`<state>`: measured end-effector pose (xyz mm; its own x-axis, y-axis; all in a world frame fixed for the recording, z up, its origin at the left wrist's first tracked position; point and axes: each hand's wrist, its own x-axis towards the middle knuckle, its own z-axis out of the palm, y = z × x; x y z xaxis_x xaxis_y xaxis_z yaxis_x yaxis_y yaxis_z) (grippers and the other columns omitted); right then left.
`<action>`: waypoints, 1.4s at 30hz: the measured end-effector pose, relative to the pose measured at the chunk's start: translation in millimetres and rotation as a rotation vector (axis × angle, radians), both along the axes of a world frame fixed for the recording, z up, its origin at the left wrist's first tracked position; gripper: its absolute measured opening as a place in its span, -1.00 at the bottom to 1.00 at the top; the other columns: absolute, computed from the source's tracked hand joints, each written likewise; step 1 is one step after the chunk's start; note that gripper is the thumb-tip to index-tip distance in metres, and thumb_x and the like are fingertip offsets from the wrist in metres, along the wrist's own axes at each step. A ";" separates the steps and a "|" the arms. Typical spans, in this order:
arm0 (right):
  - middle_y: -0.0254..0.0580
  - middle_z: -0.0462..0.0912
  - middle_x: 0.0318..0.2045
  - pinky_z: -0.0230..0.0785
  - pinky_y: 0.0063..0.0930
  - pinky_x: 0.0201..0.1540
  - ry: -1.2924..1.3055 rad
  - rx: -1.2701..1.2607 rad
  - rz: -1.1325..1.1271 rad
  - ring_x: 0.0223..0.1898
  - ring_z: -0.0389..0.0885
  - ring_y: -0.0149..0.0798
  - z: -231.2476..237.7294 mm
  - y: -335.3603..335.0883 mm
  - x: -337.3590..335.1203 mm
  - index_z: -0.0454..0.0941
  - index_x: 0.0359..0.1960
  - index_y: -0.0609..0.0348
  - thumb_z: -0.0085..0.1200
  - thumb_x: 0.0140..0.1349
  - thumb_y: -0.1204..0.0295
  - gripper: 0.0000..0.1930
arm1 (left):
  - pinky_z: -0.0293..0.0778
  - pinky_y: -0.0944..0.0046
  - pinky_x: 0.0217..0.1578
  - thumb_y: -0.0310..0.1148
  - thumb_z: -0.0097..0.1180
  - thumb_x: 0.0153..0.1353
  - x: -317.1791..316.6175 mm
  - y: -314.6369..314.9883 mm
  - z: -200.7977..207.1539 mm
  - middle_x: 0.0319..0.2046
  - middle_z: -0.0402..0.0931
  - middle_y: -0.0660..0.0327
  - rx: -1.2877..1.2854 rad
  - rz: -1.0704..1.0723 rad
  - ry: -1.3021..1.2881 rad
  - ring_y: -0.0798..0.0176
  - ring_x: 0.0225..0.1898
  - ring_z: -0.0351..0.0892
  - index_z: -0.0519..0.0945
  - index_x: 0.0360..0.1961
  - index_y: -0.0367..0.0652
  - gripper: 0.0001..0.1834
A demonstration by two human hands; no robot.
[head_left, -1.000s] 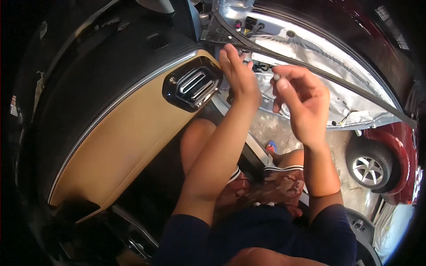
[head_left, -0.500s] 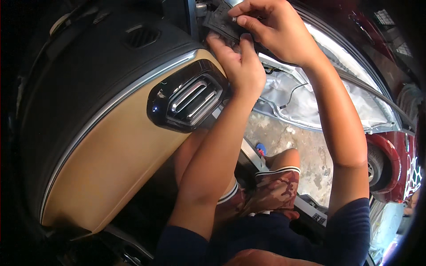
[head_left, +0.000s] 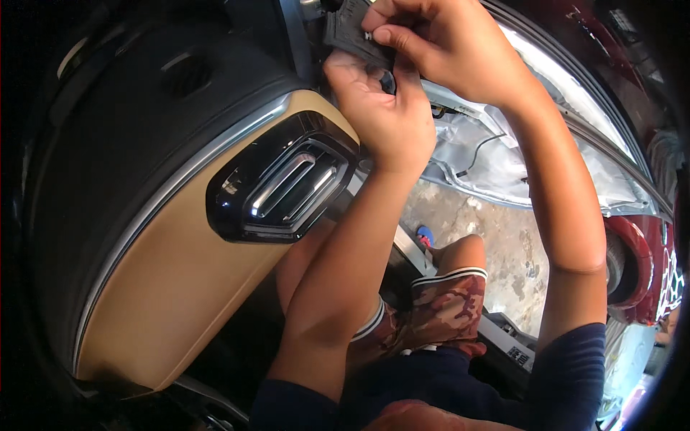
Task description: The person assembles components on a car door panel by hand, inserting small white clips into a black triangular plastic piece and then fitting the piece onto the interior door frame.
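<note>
A dark, flat plastic trim piece (head_left: 347,34) is held up at the top of the view, beyond the dashboard's right end. My left hand (head_left: 388,118) grips it from below, palm turned up and fingers curled under its lower edge. Above it, my right hand (head_left: 460,54) is closed in a pinch, thumb and fingertips at the face of the piece. A small pale clip or fastener (head_left: 368,36) shows at the thumb tip; its exact kind is too small to tell. Part of the trim piece is hidden behind the right fingers.
To the left stretches a dashboard with a tan panel (head_left: 172,287), a silver strip (head_left: 194,161) and a glossy black air vent (head_left: 287,183). An opened car door with silvery lining (head_left: 489,147) stands at right. Beyond it is a red car (head_left: 643,273). A stained floor (head_left: 496,251) lies below.
The trim piece and both hands have shifted slightly left in view, and my left wrist has turned a little. The dashboard appears lower and further left. The pinch stays closed.
</note>
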<state>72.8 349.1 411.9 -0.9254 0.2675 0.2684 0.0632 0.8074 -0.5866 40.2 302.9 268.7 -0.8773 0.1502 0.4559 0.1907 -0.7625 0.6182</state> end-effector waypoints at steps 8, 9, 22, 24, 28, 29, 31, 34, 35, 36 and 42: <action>0.08 0.64 -0.56 0.48 -0.33 -0.36 0.149 0.155 0.125 -0.52 0.67 -0.13 -4.5 1.4 2.0 0.62 -0.35 0.36 0.15 0.19 0.62 -0.96 | 0.39 0.17 0.24 -0.54 0.20 0.35 -0.6 -1.3 -0.3 0.17 0.42 -0.10 -0.047 0.058 0.014 0.09 0.22 0.49 0.25 0.14 -0.43 -0.54; 0.10 0.64 -0.56 0.48 -0.31 -0.35 0.183 0.193 0.130 -0.51 0.69 -0.10 -5.1 1.1 0.5 0.61 -0.35 0.35 0.15 0.18 0.62 -0.96 | 0.39 0.17 0.24 -0.54 0.20 0.35 -0.5 -0.4 0.0 0.17 0.42 -0.10 -0.050 0.057 0.017 0.09 0.22 0.49 0.25 0.14 -0.43 -0.54; 0.11 0.58 -0.40 0.44 -0.07 -0.22 0.241 0.488 0.186 -0.29 0.59 0.22 -30.6 26.1 -3.3 0.51 -0.34 0.28 0.18 0.26 0.48 -0.87 | 0.35 0.17 0.28 -0.57 0.19 0.31 -1.9 1.6 -2.9 0.17 0.38 -0.11 0.023 0.080 0.080 0.11 0.24 0.44 0.18 0.18 -0.39 -0.47; 0.11 0.58 -0.39 0.45 -0.06 -0.23 0.190 0.503 0.196 -0.29 0.60 0.23 -18.5 23.0 -2.6 0.50 -0.35 0.29 0.18 0.25 0.49 -0.87 | 0.35 0.17 0.27 -0.57 0.20 0.30 -2.0 0.8 -1.5 0.16 0.38 -0.10 0.027 0.080 0.074 0.11 0.23 0.44 0.18 0.17 -0.38 -0.47; 0.15 0.61 -0.39 0.49 -0.08 -0.23 0.070 0.517 0.280 -0.29 0.63 0.24 2.3 20.5 -4.0 0.51 -0.34 0.37 0.20 0.18 0.54 -0.86 | 0.36 0.19 0.24 -0.59 0.19 0.30 -3.4 0.0 0.6 0.13 0.39 -0.09 0.016 0.098 0.107 0.11 0.19 0.46 0.18 0.17 -0.38 -0.47; 0.17 0.62 -0.39 0.51 -0.09 -0.23 0.047 0.575 0.311 -0.29 0.65 0.24 6.6 21.4 -5.1 0.52 -0.33 0.41 0.20 0.15 0.55 -0.85 | 0.37 0.19 0.22 -0.59 0.19 0.30 -3.4 -0.5 2.0 0.12 0.39 -0.09 0.016 0.101 0.124 0.11 0.18 0.47 0.18 0.16 -0.39 -0.48; 0.18 0.63 -0.39 0.53 -0.11 -0.22 -0.021 0.575 0.333 -0.28 0.67 0.23 14.6 20.7 -8.1 0.53 -0.31 0.43 0.20 0.13 0.56 -0.83 | 0.38 0.20 0.21 -0.60 0.18 0.30 -3.6 -2.1 0.2 0.11 0.40 -0.08 -0.018 0.102 0.124 0.11 0.16 0.48 0.18 0.16 -0.39 -0.49; 0.20 0.66 -0.38 0.55 -0.14 -0.22 -0.138 0.597 0.369 -0.27 0.69 0.20 34.0 10.0 -5.5 0.56 -0.27 0.47 0.21 0.12 0.55 -0.80 | 0.39 0.20 0.18 -0.61 0.16 0.30 -3.8 -5.5 -0.6 0.10 0.40 -0.08 -0.072 0.116 0.129 0.12 0.14 0.48 0.19 0.15 -0.39 -0.50; 0.21 0.67 -0.38 0.55 -0.14 -0.22 -0.177 0.592 0.351 -0.27 0.70 0.19 40.1 4.1 -6.4 0.56 -0.26 0.47 0.20 0.14 0.54 -0.80 | 0.39 0.20 0.18 -0.61 0.16 0.30 -4.6 -7.5 0.4 0.09 0.40 -0.08 -0.091 0.129 0.135 0.12 0.13 0.48 0.19 0.15 -0.39 -0.50; 0.22 0.68 -0.39 0.56 -0.15 -0.22 -0.221 0.594 0.325 -0.27 0.71 0.18 48.4 -1.2 -5.2 0.57 -0.25 0.47 0.20 0.15 0.53 -0.80 | 0.39 0.20 0.18 -0.61 0.16 0.30 -3.4 -6.6 2.2 0.09 0.40 -0.08 -0.085 0.125 0.133 0.12 0.13 0.48 0.19 0.15 -0.39 -0.50; 0.23 0.68 -0.39 0.56 -0.15 -0.23 -0.238 0.626 0.328 -0.25 0.72 0.18 46.2 -0.4 -2.1 0.59 -0.26 0.47 0.18 0.20 0.51 -0.81 | 0.36 0.25 0.17 -0.59 0.23 0.31 -2.5 -7.4 0.3 0.14 0.43 -0.03 -0.127 0.134 0.147 0.20 0.16 0.48 0.24 0.12 -0.34 -0.52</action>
<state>70.7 348.7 458.1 -0.9835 -0.1700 0.0623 -0.1710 0.9852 -0.0115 37.7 295.5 269.0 -0.8189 0.1010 0.5650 0.3800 -0.6424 0.6655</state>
